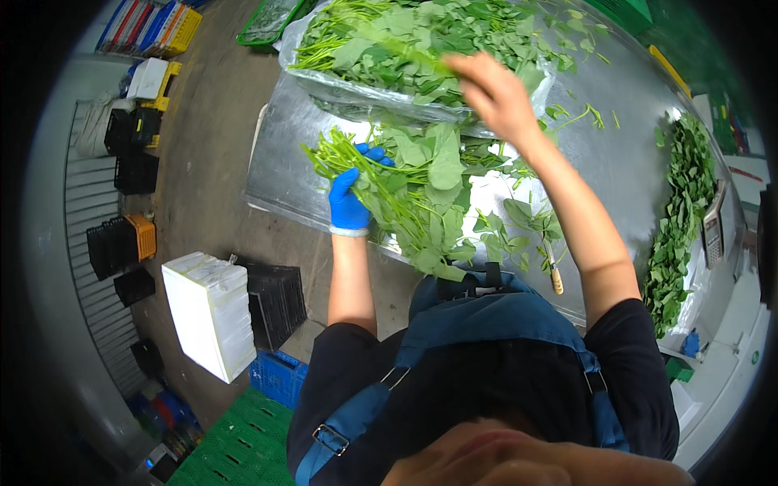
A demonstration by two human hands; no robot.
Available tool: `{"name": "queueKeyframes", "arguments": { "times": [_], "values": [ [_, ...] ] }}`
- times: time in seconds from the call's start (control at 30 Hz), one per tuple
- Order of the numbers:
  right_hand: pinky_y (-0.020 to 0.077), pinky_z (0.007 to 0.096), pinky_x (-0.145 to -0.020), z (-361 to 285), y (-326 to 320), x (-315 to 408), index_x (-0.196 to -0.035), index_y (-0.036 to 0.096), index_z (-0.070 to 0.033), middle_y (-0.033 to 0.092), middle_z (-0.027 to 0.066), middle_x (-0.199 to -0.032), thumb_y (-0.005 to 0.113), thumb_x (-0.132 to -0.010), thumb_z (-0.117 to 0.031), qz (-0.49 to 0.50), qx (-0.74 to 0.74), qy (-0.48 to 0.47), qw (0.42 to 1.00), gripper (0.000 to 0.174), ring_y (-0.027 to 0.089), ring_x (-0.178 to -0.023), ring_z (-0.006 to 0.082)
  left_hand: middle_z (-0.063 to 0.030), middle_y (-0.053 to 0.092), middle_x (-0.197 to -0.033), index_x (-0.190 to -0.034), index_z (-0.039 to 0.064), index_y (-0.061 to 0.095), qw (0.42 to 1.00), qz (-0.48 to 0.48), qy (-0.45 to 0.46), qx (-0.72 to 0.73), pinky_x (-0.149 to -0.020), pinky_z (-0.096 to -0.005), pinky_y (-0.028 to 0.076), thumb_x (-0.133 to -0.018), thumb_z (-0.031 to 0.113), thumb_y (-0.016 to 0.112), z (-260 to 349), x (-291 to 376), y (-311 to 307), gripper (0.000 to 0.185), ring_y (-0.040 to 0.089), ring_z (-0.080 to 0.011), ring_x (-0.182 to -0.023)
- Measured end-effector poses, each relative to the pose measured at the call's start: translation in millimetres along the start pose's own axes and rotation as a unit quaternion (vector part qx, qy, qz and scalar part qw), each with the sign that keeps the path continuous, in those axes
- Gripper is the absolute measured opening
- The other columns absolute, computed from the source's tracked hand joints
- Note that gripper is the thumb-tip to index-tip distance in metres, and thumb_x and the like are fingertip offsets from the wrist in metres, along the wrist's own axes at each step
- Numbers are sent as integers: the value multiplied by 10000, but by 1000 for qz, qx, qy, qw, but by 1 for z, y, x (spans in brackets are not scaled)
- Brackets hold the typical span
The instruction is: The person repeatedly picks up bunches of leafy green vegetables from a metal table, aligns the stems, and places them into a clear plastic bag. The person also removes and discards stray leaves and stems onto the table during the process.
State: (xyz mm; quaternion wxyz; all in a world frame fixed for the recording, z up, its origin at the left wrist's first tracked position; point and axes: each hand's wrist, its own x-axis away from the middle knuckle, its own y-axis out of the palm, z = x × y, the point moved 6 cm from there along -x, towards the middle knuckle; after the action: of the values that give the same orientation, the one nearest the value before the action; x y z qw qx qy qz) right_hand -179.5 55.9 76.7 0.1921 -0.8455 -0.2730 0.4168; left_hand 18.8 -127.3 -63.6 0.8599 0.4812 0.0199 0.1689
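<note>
My left hand [351, 197], in a blue glove, grips a bunch of leafy green stems [413, 206]. The cut ends point to the left and the leaves hang towards my apron. Beyond it, a heap of leafy greens [419, 54] lies in a clear plastic liner [377, 91] on the metal table [285, 146]. Over the right part of this heap is my bare right hand [495, 94], blurred by motion. A blurred pale green stem runs left from its pinched fingertips. Loose leaves and a knife with a light handle [556, 280] lie to the right of the held bunch.
Along the table's right side lies a long row of bundled greens [684, 225], with a calculator [714, 228] beside it. White boxes [209, 313], black crates [276, 304] and a green crate stack [243, 440] stand on the left. A green crate [270, 21] sits past the table's far left corner.
</note>
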Motion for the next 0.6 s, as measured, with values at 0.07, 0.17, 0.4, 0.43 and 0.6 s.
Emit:
{"name": "queueKeyframes", "arguments": {
  "times": [0.07, 0.17, 0.4, 0.43, 0.6],
  "values": [
    [511, 364, -745, -32, 14, 47, -1266, 593, -123, 610, 101, -944, 646, -859, -70, -91, -5, 10, 996, 413, 605, -864, 279, -209, 566, -1289, -1349, -7, 462, 999, -22, -18, -28, -1088, -509, 374, -854, 246, 575, -19, -7, 5, 566, 548, -364, -1185],
    [527, 382, -699, -57, 28, 110, -1284, 569, -116, 582, 98, -976, 619, -892, -76, -173, 3, 138, 975, 397, 627, -836, 288, -229, 523, -1348, -1377, -9, 433, 998, -26, -47, -24, -1111, -505, 345, -867, 271, 580, -50, -21, 38, 600, 512, -372, -1240],
    [525, 430, -645, -57, 16, 195, -1359, 508, -158, 623, 139, -890, 578, -949, -176, -166, 18, 300, 939, 416, 636, -816, 356, -79, 577, -925, -1260, 28, 495, 977, -113, -133, -122, -1045, -515, 395, -787, 184, 696, -91, -25, 98, 537, 562, -254, -923],
    [525, 432, -654, -57, 14, 205, -1370, 501, -166, 628, 140, -871, 579, -950, -184, -205, 23, 308, 929, 428, 634, -802, 356, -73, 574, -908, -1249, 32, 499, 973, -106, -145, -146, -1035, -515, 402, -782, 183, 700, -91, -27, 101, 531, 560, -248, -908],
    [501, 422, -770, -46, -15, 249, -1324, 553, -147, 637, 153, -979, 593, -940, -162, -107, -5, 286, 952, 386, 615, -853, 330, -75, 569, -863, -1261, 14, 503, 916, -157, -231, -288, -934, -477, 479, -720, 106, 740, -117, -26, 122, 598, 568, -228, -834]
  ]
}}
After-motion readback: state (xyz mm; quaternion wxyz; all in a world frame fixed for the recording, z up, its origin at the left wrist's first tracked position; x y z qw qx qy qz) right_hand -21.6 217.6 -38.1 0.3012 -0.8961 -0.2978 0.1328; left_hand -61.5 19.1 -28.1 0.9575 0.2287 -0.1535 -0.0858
